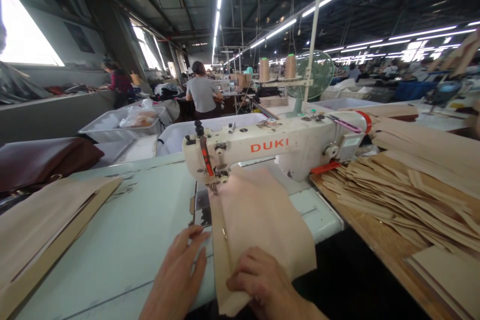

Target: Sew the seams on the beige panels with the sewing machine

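Note:
A beige fabric piece [270,215] lies under the needle area of a white sewing machine [270,145] marked DUKI. Along its left part runs a narrow strip with a small metal zipper pull [225,233]. My right hand [262,277] pinches the front part of the fabric near that strip, its fingertips curled on the edge. Just left of the fabric, my left hand [183,265] is over the pale green table [138,225], fingers apart and holding nothing.
Stacked beige panels [45,225] and a brown bag [48,160] are at the left. Many beige strips [397,200] cover a wooden board [360,225] at the right. Behind the machine are white bins [123,130], thread cones [264,69], a fan [317,74] and a seated person [203,92].

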Demonstrator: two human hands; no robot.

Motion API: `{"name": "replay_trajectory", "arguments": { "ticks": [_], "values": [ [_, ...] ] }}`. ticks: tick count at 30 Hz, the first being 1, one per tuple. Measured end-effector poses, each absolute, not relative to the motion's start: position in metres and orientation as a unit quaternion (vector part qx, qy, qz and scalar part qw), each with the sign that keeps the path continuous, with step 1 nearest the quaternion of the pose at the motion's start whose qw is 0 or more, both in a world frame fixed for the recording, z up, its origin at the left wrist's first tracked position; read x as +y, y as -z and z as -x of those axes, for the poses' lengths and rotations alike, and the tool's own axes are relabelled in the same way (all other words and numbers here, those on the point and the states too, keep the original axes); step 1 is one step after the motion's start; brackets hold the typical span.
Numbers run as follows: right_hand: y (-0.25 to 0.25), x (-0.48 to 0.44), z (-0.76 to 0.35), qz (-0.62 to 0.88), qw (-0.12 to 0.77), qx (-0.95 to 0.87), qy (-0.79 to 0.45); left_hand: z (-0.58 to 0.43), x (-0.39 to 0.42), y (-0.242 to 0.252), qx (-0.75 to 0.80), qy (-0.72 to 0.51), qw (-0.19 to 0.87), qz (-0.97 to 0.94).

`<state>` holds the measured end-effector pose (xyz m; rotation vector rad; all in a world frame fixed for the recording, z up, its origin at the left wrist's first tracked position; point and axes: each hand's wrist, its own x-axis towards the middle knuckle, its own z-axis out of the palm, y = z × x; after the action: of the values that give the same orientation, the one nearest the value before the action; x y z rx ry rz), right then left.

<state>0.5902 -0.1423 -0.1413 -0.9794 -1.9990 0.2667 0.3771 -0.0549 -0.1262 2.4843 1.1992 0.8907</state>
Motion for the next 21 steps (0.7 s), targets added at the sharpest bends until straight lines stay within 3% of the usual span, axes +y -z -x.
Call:
{"name": "replay_trajectory", "arguments": {
  "ticks": [4, 9, 16, 21],
  "values": [
    [0.136, -0.14, -0.593, 0.451, 0.526, -0.695, -0.191, -0.37, -0.043, 0.121, 0.428, -0.315, 0.074, -0.844],
    [0.15, -0.136, -0.59, 0.383, 0.454, -0.797, -0.106, -0.37, -0.044, 0.134, 0.373, -0.268, 0.073, -0.885],
    [0.172, -0.129, -0.592, 0.384, 0.431, -0.815, -0.052, -0.371, -0.023, 0.145, 0.362, -0.213, 0.011, -0.908],
    [0.181, -0.122, -0.594, 0.365, 0.423, -0.829, 0.01, -0.383, -0.01, 0.132, 0.353, -0.183, 0.041, -0.917]
  ]
}}
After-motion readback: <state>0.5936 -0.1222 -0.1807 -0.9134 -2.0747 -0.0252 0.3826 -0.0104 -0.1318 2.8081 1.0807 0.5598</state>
